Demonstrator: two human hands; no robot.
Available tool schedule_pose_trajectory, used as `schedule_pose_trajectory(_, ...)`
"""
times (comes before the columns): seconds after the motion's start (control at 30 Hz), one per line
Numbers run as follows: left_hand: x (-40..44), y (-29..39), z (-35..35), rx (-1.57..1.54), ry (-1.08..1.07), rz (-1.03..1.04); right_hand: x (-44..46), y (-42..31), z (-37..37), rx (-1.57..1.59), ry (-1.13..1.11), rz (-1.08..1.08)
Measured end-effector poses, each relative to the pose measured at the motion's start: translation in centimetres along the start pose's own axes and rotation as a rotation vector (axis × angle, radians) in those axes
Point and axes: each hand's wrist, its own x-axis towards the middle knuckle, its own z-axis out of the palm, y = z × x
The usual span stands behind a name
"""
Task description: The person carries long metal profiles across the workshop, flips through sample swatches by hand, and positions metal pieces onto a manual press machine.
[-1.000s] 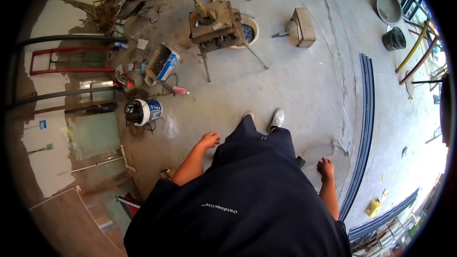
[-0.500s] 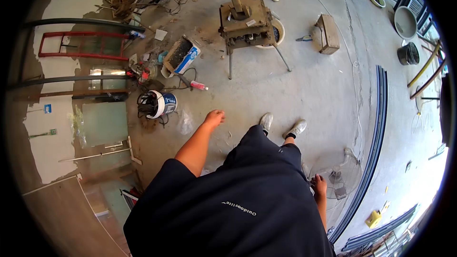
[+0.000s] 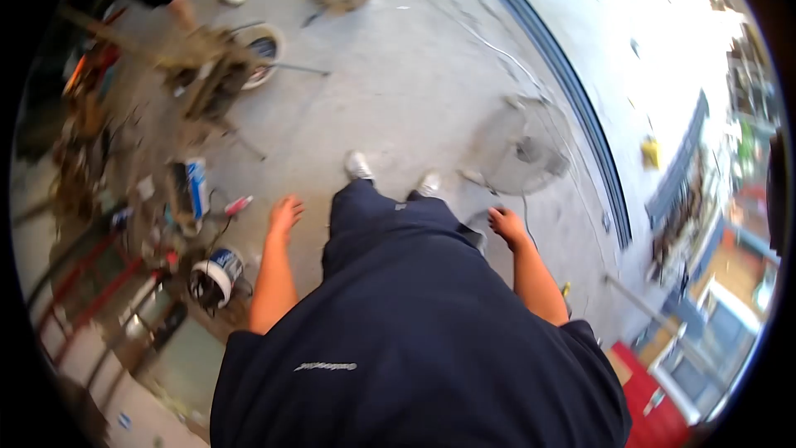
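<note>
My left hand [image 3: 286,212] hangs out from my body over the bare floor, fingers loosely bent and apart, with no object in it. Closest to it are a pink-labelled bottle [image 3: 239,205] and a white-and-blue bucket [image 3: 222,270] with dark cords inside. On the other side, my right hand [image 3: 507,226] is slightly blurred, its fingers loosely curled and nothing visible in them. Beyond that hand stands a round wire-guarded fan [image 3: 524,149], apart from the fingers.
A brown metal machine on legs [image 3: 217,75] stands at upper left, with another person's leg [image 3: 182,12] behind it. A blue-and-white box [image 3: 196,187] lies on the left. Long dark metal profiles [image 3: 572,87] cross the floor at right. A red surface [image 3: 651,398] shows at lower right.
My view has swung to the right, so the machine, box and bucket have shifted left. The fan now appears ahead of my right hand. Both arms hang at my sides.
</note>
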Motion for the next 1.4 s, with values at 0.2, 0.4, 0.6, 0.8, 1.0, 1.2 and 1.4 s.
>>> schedule_pose_trajectory(0.2,-3.4,0.3,7.8,0.184,-0.029,-0.113,0.0,9.9,-5.1,0.222,0.104,0.018)
schedule_pose_trajectory(0.4,-6.0,0.7,18.3,0.283,-0.105,-0.103,-0.8,23.7,-11.1,0.460,0.167,0.228)
schedule_pose_trajectory(0.6,-6.9,6.0,24.5,0.486,-0.221,0.043,-2.1,29.5,-13.0,0.603,0.259,0.435)
schedule_pose_trajectory(0.8,-2.8,7.9,24.2,0.492,-0.152,-0.024,-2.1,24.3,-10.2,0.652,0.213,0.285)
schedule_pose_trajectory(1.0,0.3,9.5,24.7,0.532,-0.236,-0.049,-5.3,21.3,-8.0,0.605,0.223,0.259)
schedule_pose_trajectory(1.2,2.0,11.1,26.6,0.518,-0.251,-0.026,-8.0,22.9,-7.6,0.557,0.298,0.400)
schedule_pose_trajectory(1.4,2.3,11.0,26.9,0.431,-0.266,-0.011,-8.3,22.9,-9.2,0.541,0.275,0.452)
